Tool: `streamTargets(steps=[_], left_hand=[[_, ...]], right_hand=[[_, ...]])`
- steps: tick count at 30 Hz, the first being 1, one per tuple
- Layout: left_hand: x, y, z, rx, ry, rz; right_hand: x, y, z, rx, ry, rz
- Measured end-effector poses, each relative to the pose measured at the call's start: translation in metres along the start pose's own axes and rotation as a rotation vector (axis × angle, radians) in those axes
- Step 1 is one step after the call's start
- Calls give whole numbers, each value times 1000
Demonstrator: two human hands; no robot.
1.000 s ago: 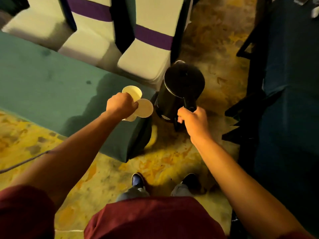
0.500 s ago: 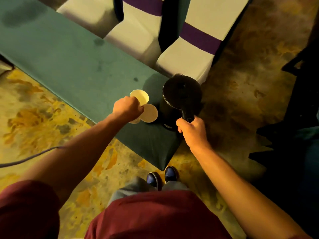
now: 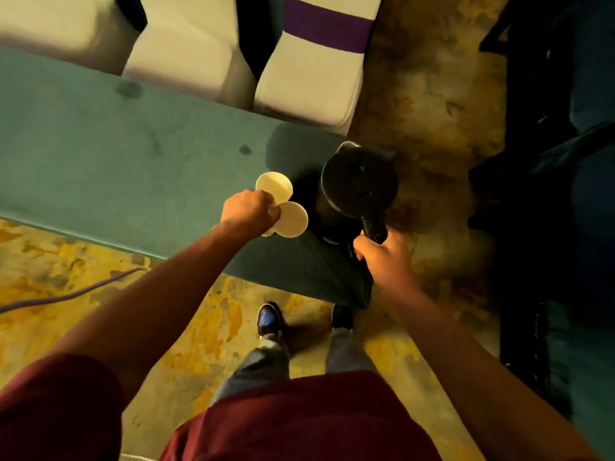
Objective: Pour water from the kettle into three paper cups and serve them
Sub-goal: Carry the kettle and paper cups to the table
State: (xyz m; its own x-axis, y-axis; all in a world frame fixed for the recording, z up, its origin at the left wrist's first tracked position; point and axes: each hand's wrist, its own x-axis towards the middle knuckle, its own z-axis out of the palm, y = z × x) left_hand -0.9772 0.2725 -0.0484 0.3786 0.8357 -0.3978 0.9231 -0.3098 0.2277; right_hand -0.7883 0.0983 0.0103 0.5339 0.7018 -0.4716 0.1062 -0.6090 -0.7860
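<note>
So this looks like the very start of the job. The left hand (image 3: pixel 249 211) is bunched around a cluster of paper cups (image 3: pixel 283 202), pinching them together by the rims — two round openings show clearly, and a sliver of a third peeks out under the hand, though I can't say for sure how many are in there. They hang over the near right end of the green-covered surface (image 3: pixel 100 161), and I can't tell if any of them is actually resting on it yet. They look dry and empty from up here, but the light is dim, so take that loosely.

The right hand (image 3: pixel 382 257) is wrapped tight around the handle of the black kettle (image 3: pixel 357 181), which sits upright right at the corner of the surface, just beside the cups. Lid is on, spout points away from the person, no tilt at all.

My read on progress: nothing poured, nothing served. The cups need to be set down and separated, then three pours, then carrying them off — basically the whole task is left. Chairs with white covers and purple bands (image 3: pixel 309 61) stand across the surface, probably where the serving ends up, but that's a guess.
</note>
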Motion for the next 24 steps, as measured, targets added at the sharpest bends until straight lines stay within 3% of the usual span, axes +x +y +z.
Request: streamTargets(steps=[9,16,21,24], left_hand=[[-4,5,12,41,-26,101],[-15,7,18,33,96,126],[-22,5,13,-17,131,110],[-31,-3,11,-86,247,153]], right_hand=[[-15,11,-24,10,-1,25],[-15,17,-32,-102,-11,29],[-28,12,-32,-53,367,-261],[-34,-8,-24,-101,466,-627]])
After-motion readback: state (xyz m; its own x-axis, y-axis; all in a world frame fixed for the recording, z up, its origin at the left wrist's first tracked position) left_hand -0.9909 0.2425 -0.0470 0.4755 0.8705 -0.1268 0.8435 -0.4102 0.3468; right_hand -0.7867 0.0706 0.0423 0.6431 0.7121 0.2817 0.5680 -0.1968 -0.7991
